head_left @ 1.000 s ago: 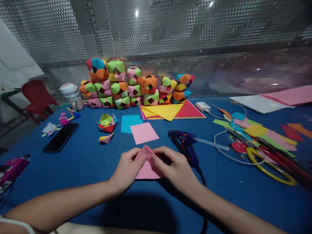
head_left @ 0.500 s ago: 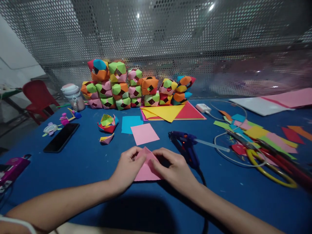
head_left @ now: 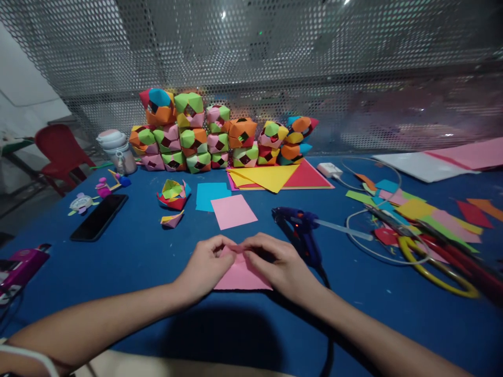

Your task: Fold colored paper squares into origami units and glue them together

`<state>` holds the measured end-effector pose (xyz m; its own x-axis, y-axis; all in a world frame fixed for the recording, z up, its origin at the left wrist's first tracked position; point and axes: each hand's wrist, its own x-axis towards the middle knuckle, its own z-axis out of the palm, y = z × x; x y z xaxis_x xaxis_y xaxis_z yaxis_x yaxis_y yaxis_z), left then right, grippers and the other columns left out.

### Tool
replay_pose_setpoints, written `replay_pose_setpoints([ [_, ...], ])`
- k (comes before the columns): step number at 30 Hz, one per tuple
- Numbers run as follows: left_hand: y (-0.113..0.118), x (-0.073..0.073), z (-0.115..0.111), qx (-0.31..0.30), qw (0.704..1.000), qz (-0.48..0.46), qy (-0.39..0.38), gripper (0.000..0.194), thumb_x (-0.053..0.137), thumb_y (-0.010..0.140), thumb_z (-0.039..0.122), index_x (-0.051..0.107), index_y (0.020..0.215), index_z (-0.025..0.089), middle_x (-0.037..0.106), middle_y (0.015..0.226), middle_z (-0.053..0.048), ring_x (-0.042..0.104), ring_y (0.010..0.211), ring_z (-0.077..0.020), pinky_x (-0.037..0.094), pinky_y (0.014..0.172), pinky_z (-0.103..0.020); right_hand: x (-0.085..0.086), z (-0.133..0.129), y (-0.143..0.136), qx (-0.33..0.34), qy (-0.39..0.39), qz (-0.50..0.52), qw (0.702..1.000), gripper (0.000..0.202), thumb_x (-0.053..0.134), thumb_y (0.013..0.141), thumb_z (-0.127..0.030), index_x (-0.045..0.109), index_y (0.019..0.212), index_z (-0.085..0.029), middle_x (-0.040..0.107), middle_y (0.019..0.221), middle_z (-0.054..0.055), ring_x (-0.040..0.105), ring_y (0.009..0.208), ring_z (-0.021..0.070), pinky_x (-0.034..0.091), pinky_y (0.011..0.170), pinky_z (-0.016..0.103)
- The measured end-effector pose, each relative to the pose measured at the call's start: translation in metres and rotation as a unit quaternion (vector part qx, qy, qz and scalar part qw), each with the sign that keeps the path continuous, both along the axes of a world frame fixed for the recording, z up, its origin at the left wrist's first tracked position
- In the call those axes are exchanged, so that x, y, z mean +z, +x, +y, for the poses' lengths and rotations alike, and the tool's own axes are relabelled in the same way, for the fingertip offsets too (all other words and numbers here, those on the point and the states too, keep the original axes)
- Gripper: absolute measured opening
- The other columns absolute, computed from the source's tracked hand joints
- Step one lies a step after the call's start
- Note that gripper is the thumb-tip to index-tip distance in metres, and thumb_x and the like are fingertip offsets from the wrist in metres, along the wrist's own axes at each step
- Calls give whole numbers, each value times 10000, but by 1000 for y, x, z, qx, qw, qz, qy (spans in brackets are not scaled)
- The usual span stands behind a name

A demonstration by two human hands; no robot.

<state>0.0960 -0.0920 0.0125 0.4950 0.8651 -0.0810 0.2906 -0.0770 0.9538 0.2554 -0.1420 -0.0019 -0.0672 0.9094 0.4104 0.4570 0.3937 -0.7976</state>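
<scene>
A pink sheet of paper (head_left: pixel 243 276) lies on the blue table between my hands, its far edge bent up. My left hand (head_left: pixel 208 264) pinches the far edge at its left part, thumb on the near side. From the right, my right hand (head_left: pixel 277 262) pinches the same edge, close to the left fingertips. Part of the fold is hidden behind the fingers. Beyond the hands lies a flat pink square (head_left: pixel 234 211), overlapping a blue square (head_left: pixel 208 196). To the left sit a partly built paper piece (head_left: pixel 173 195) and a small folded paper unit (head_left: pixel 172 219).
A glue gun (head_left: pixel 301 230) with its cord lies right of my hands. Scissors with yellow handles (head_left: pixel 436 269) and paper scraps (head_left: pixel 416 209) are farther right. Stacked paper modules (head_left: pixel 196 139) stand at the back. A phone (head_left: pixel 100 217) and a jar (head_left: pixel 118 152) are left.
The raised pointed corner of the pink paper has gone down, and a folded edge now shows between my fingertips. My hands have come closer together at that edge.
</scene>
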Motion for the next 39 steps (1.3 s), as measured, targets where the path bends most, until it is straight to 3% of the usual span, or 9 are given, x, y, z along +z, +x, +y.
replay_pose_setpoints([
  [7, -3, 10, 4, -30, 999, 5, -35, 208, 465, 701, 134, 660, 771, 156, 662, 780, -18, 562, 757, -155, 413, 701, -257, 0, -1, 2, 12, 35, -17, 999, 230, 450, 770, -86, 634, 822, -212, 632, 756, 26, 589, 717, 152, 472, 653, 288],
  [11, -6, 13, 5, -51, 997, -9, -63, 247, 430, 708, 134, 661, 795, 156, 656, 795, -21, 555, 736, -150, 407, 658, -248, 0, -2, 2, 16, 50, -38, 998, 243, 436, 777, -98, 644, 838, -208, 629, 743, 37, 589, 709, 156, 480, 642, 297],
  [16, -6, 9, 3, -68, 996, -7, -64, 174, 582, 710, 237, 629, 851, 147, 638, 796, -30, 561, 725, -143, 420, 668, -251, 0, -1, 3, 25, 66, -60, 996, 235, 430, 806, -114, 643, 864, -196, 618, 757, 52, 588, 709, 156, 486, 635, 298],
  [20, -6, 7, 2, -55, 998, 17, -38, 174, 601, 707, 217, 612, 867, 150, 624, 820, -28, 552, 726, -133, 424, 659, -242, -1, -3, 3, 36, 75, -63, 995, 227, 441, 816, -129, 640, 909, -186, 605, 788, 62, 582, 713, 153, 486, 632, 302],
  [25, -6, 10, 1, -52, 998, 18, 24, 117, 571, 746, 197, 606, 848, 150, 634, 845, -28, 563, 791, -141, 431, 729, -249, 0, -5, -1, 38, 54, -52, 996, 194, 484, 812, -150, 623, 938, -199, 598, 833, 57, 577, 748, 156, 482, 660, 305],
  [30, -6, 9, -2, -50, 996, 28, 73, 122, 539, 785, 220, 608, 866, 162, 654, 873, -29, 579, 811, -145, 437, 748, -251, 0, -5, -3, -37, 7, -26, 999, 146, 559, 793, -195, 577, 937, -178, 615, 813, 39, 575, 721, 148, 465, 655, 288],
  [33, -5, 7, -3, -43, 994, 32, 95, 126, 532, 797, 237, 618, 850, 162, 657, 865, -25, 584, 807, -143, 439, 747, -245, -1, -5, -3, -34, -21, -32, 999, 62, 548, 799, -190, 600, 830, -176, 613, 752, 22, 567, 684, 139, 443, 629, 272],
  [39, -5, 9, -1, -45, 998, 20, 48, 172, 543, 793, 246, 624, 905, 145, 668, 908, -40, 593, 846, -148, 445, 763, -236, -3, -2, -1, -36, -25, -17, 999, 94, 529, 819, -179, 614, 781, -169, 609, 724, 13, 557, 665, 128, 420, 622, 256],
])
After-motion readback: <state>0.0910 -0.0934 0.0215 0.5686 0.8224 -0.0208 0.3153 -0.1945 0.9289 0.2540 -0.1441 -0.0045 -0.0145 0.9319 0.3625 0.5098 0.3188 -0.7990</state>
